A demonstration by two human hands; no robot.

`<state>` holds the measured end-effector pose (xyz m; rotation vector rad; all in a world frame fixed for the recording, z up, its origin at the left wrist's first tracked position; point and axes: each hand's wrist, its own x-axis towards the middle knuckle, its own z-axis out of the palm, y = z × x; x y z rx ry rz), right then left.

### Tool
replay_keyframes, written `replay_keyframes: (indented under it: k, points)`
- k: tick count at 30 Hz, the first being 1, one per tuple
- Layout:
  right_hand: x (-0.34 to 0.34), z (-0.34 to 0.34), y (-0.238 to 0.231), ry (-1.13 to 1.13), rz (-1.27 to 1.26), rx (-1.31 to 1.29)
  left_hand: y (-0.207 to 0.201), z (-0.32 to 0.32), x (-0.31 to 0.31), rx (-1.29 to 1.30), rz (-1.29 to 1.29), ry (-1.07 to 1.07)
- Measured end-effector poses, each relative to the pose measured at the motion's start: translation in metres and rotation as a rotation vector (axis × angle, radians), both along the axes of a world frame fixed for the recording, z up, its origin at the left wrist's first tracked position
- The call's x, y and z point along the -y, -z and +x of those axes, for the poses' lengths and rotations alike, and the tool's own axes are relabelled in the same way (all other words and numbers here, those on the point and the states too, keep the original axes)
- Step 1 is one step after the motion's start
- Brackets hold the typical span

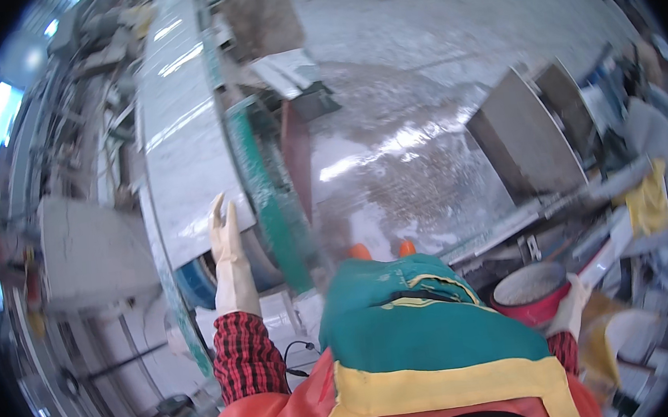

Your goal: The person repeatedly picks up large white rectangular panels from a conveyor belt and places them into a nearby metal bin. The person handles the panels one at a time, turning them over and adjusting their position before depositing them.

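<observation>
My left hand [230,255], in a pale rubber glove, reaches over the near end of a long, glossy light-grey slab [186,134]. Its fingers are stretched out at the slab's near right edge; whether they press on it I cannot tell. Beneath that end shows a blue-rimmed roller [196,280]. At my right side, my right hand [570,308], also gloved, grips the right edge of a red basin [533,315]. A greyish-white surface shows inside the basin. Part of the right hand's fingers is hidden.
A green rail [264,191] runs along the slab's right side. Wet floor [410,165] lies ahead of my orange boots [407,247]. Grey panels [524,138] stand at the right, near a ledge with a yellow cloth [648,201]. A pale block [89,252] stands left.
</observation>
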<state>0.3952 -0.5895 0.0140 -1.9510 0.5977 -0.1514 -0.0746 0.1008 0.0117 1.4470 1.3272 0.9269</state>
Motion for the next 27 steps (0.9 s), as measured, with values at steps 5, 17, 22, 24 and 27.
replay_keyframes:
  k: [5, 17, 22, 24, 27]
  points:
    - [-0.039, -0.017, -0.088, -0.064, 0.453, -0.025, -0.031, 0.002, 0.006, 0.072, 0.010, -0.062]
    - [-0.256, -0.082, -0.112, -0.645, 0.921, -0.498, -0.082, 0.121, 0.058, 0.687, -0.746, 0.374]
    - [-0.371, -0.117, -0.138, -1.033, 0.755, -0.612, -0.092, 0.107, 0.055, 0.710, -0.757, 0.275]
    - [-0.395, -0.117, -0.126, -1.242, 0.754, -0.584, -0.101, 0.095, 0.056, 0.731, -0.743, 0.198]
    - [-0.441, -0.123, -0.129, -1.522, 0.642, -0.620, -0.115, 0.082, 0.059, 0.756, -0.749, 0.197]
